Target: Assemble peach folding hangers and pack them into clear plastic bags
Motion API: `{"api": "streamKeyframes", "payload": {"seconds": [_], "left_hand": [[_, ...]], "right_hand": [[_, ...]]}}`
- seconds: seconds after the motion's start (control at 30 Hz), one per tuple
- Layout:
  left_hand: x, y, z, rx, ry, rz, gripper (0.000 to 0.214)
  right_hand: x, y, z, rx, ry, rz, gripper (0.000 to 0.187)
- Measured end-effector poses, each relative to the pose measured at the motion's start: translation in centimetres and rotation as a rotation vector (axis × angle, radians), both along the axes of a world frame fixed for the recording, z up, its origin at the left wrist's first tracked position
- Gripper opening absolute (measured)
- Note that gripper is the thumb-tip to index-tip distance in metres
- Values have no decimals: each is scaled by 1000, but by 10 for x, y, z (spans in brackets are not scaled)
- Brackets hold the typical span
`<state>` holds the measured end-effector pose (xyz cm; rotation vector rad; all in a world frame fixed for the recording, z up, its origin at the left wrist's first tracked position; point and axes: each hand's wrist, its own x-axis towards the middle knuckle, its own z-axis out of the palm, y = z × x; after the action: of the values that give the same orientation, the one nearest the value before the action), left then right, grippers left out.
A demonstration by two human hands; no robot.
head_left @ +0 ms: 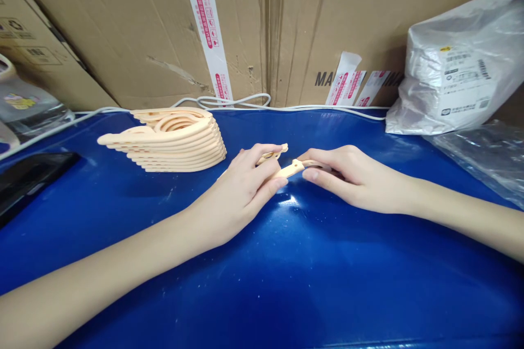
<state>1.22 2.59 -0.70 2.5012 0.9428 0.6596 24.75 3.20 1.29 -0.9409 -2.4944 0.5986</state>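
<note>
A peach plastic hanger piece [286, 168] lies on the blue table cover [295, 272] between my two hands. My left hand [241, 191] has its fingers closed round the left part of the piece. Facing it, my right hand [347, 177] pinches the right end, fingertips almost touching the left hand's. Most of the piece is hidden under the fingers. A stack of several matching peach hangers [172, 139] rests on the cover to the left, a short way beyond my left hand.
Large cardboard boxes [164, 38] wall off the back. A white cable [237, 101] runs along their base. A plastic-wrapped package [458, 71] and clear bags [487, 158] sit at right. At the left edge lie a dark flat device [28, 177] and a clear container [24, 103].
</note>
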Motion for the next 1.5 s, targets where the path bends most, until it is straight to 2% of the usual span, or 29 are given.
{"api": "streamKeyframes", "payload": {"seconds": [0.17,0.33,0.5,0.63,0.97,1.37,1.43,1.5], "left_hand": [[0,1,-2,14,-7,-29,24],[0,1,-1,8,12,-24,24],[-1,0,-1,7,6,-31,25],[-1,1,-1,-30,27,-35,26],[-4,3,-3,28,17,-73,30],[-3,2,1,6,34,-73,29],[-3,2,1,9,34,-80,29],[-4,2,2,14,34,-82,28]], "right_hand": [[-1,-2,-3,-51,4,-44,34],[-2,-2,-5,-2,-10,-54,32],[-2,-3,-6,17,-37,-82,40],[0,-3,-9,58,-138,-116,45],[0,-4,-13,353,-267,-109,55],[2,-1,-17,789,-436,-70,47],[2,-1,-15,825,-449,-58,46],[3,-1,-14,798,-458,-69,47]]}}
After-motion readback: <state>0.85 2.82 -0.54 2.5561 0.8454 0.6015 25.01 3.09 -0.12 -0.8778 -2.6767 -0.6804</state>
